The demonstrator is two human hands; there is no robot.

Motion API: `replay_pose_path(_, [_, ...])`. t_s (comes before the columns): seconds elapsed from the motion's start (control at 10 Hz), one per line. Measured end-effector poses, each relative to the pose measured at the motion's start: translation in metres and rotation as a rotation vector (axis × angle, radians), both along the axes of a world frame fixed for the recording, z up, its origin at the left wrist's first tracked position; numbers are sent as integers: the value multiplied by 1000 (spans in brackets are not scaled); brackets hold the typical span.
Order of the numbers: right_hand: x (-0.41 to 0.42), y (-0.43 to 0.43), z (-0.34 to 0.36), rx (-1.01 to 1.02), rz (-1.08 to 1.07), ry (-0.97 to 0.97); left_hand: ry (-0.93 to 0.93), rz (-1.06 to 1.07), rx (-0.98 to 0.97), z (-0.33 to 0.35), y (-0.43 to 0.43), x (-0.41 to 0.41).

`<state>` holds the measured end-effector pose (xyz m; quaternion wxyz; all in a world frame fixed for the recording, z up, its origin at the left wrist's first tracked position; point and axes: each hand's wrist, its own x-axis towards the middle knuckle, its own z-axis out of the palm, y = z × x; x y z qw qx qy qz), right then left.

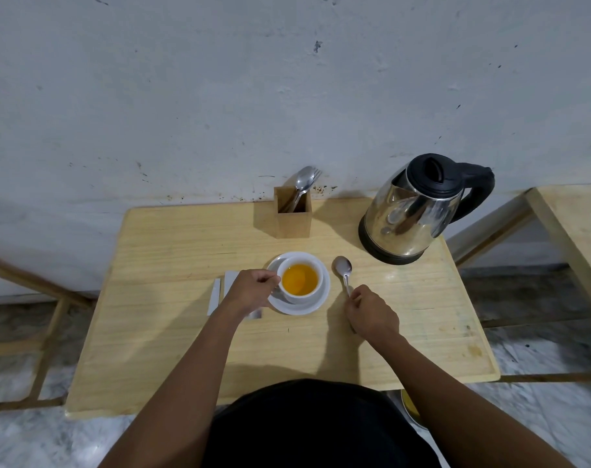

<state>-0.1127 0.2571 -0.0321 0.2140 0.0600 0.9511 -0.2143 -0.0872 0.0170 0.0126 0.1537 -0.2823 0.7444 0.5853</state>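
Head view: one white ceramic cup [304,298] of orange liquid on one white saucer [302,309], mid-frame, handle pinched by left hand [250,288] fingers. One steel spoon [343,268] just right, gripped by right hand [371,314] fingers. One steel kettle [409,214] near the wooden desk [186,332]'s upper-right edge; open desk surface lower left.

Before you, a white cup [299,298] holds amber-orange liquid [300,279] on a white saucer [307,309]. The spoon [343,266] is silver, the worktop [186,332] pale wood-grain, and the kettle [405,217] mirrored chrome with a black lid and handle.
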Motion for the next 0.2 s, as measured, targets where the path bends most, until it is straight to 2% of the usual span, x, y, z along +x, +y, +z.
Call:
replay_pose_path(0.1, [-1,2,1,-5,-3,-7,-8,-12,-3,-1,-2,-1])
replay_pose_path(0.2, [-10,-2,9,-40,28,66,-42,-51,-34,4,-4,-5])
